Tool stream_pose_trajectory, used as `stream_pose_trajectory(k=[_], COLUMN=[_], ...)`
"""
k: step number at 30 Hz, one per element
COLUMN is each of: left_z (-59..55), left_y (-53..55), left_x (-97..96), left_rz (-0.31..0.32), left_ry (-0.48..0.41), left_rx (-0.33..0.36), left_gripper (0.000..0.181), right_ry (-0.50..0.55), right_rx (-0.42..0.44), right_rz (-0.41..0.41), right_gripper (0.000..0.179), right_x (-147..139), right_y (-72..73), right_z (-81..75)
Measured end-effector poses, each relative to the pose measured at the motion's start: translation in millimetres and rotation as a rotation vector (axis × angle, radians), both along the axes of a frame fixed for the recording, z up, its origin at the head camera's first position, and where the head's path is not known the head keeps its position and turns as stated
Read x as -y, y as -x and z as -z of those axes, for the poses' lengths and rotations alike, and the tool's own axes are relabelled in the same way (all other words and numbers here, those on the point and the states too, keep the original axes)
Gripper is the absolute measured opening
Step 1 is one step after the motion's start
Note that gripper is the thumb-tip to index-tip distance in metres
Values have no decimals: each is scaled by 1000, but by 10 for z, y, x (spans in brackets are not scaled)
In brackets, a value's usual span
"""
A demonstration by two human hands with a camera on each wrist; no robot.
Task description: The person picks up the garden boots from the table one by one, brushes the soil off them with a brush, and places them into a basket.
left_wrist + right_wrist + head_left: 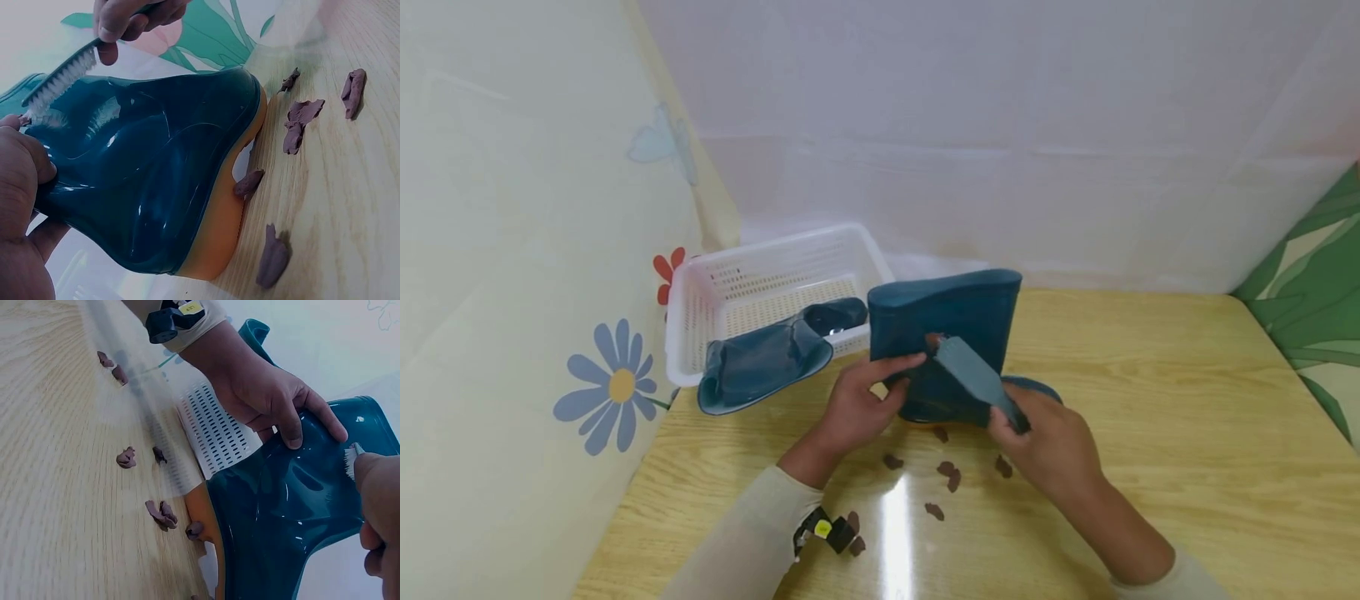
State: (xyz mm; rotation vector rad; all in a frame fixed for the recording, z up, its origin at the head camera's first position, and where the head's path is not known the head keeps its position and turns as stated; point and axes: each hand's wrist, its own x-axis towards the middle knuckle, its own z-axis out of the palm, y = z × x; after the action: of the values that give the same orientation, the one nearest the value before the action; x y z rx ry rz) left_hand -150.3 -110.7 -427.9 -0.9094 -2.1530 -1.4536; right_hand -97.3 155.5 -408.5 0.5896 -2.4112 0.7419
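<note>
A dark teal rubber boot (977, 321) with an orange sole stands on the table, its shaft pointing up. My left hand (859, 407) grips the boot's shaft from the left, thumb and forefinger on the near face. In my right hand (1054, 440) is a scrubbing brush (973, 371), held by its dark handle. White bristles (65, 80) touch the glossy shaft close to my left fingertip. A small brown bit (933, 340) sits at the brush's tip. Several brown clay-like lumps (304, 112) lie around the sole.
A white perforated basket (679, 342) stands behind to the left. Another teal boot (767, 360) lies on its side over the basket's front rim. More brown lumps (934, 511) are scattered on the wooden table (1187, 417). Covered walls border the table at the back and left.
</note>
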Motion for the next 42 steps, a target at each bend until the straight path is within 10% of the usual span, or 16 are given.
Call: stream_pose_trajectory(k=[42], left_z=[24], left_y=[-10], left_x=[17], left_rz=[16], left_ry=[-13], left_rx=[-1], left_gripper=[49], right_ry=[-20], right_rx=[-63], right_rz=[-30], right_gripper=[35], right_x=[82], right_y=[54], right_z=[-65])
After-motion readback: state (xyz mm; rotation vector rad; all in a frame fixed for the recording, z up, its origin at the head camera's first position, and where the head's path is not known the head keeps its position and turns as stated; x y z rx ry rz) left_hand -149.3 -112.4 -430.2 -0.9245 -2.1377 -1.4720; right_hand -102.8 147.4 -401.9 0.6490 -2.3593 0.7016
